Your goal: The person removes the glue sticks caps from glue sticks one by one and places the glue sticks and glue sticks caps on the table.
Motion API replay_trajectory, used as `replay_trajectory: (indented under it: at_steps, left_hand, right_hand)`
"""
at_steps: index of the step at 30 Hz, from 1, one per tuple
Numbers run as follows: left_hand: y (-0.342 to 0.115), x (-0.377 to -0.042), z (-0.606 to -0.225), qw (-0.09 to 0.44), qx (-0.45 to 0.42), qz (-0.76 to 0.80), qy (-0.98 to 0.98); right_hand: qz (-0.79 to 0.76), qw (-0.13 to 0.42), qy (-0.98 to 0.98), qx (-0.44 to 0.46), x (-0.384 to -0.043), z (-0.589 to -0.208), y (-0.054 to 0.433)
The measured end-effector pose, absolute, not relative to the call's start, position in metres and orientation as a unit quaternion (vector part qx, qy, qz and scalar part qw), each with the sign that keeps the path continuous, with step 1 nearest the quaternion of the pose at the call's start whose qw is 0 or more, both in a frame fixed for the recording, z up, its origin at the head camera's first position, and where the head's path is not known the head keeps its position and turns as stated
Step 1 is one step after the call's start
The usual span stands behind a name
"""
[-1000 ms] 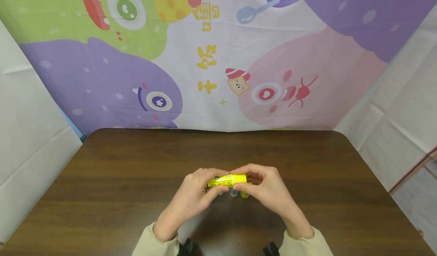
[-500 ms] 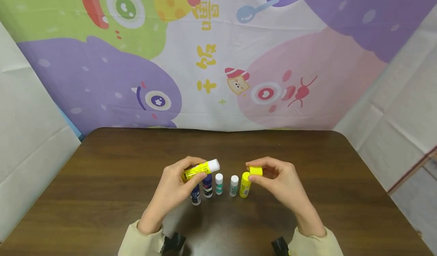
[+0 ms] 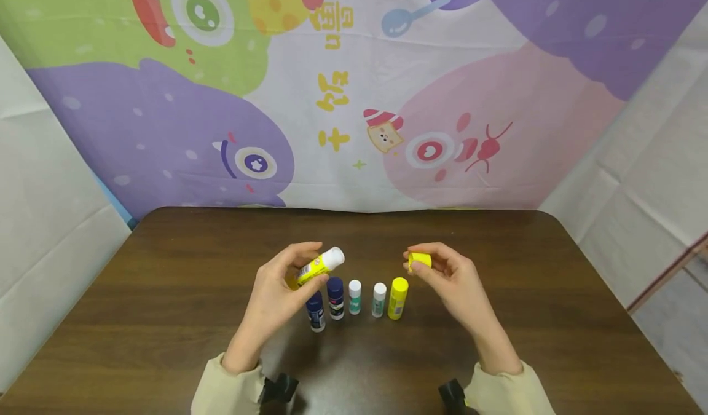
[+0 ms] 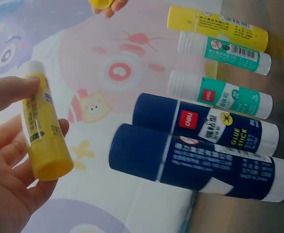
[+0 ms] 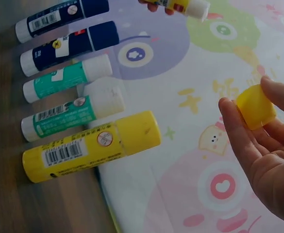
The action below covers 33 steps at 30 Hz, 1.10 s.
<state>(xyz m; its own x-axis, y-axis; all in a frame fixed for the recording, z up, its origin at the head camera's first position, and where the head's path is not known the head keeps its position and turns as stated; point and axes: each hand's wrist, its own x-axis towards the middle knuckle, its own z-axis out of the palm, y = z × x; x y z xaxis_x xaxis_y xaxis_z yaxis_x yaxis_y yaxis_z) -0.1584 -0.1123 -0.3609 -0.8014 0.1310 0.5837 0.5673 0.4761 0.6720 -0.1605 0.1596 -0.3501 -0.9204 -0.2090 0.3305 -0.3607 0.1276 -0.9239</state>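
The left hand is gripping a yellow glue stick above the surface, its axis slanting, its white uncapped end pointing up and rightward. The right hand is pinching the yellow cap, contents hidden. Beyond, navy sticks, green-and-white sticks and another yellow stick are standing capped.
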Motion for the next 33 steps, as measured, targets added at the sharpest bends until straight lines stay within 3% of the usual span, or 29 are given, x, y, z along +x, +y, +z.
replay_trajectory:
  at_steps: [10,15,20,33]
  left_hand:
    - [-0.117,-0.161,-0.356,0.246,-0.178,-0.492,-0.816]
    - [-0.127,-0.175,-0.379,0.222,-0.139,-0.511,-0.819]
    - [-0.129,-0.184,-0.393,0.195,-0.090,-0.521,-0.826]
    - [-0.127,-0.207,-0.410,0.149,-0.050,-0.500,-0.851]
  right_hand:
    - [0.575,0.090,-0.800,0.148,-0.170,-0.353,0.164]
    - [0.511,0.097,-0.845,0.126,-0.171,-0.347,0.162]
    - [0.475,0.098,-0.867,0.117,-0.187,-0.366,0.167]
    - [0.375,0.028,-0.923,0.087,-0.224,-0.393,0.167]
